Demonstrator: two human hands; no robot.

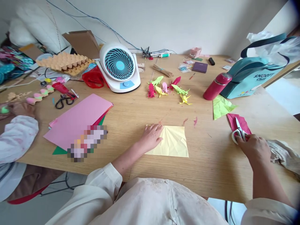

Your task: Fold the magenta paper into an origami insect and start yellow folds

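Observation:
My left hand (152, 136) lies flat, fingers stretched out, on the left part of a creased pale yellow paper sheet (175, 143). Fold lines fan out across that sheet from its far edge. Over on the right, my right hand (256, 149) has its fingers on the handles of white-handled scissors (238, 124), whose blades point away from me. The scissors rest over a crumpled crimson paper (244, 122); part of their handles is hidden by my fingers. Several folded paper figures (164, 88) in yellow, green, pink and red stand beyond the sheet.
Beside a green paper (222, 107) a red bottle (217, 86) stands against a blue bag (252, 78). A cloth (284, 153) lies right of my right hand. At left are coloured paper sheets (81, 117), a fan (120, 67) and another person's hand (22, 109).

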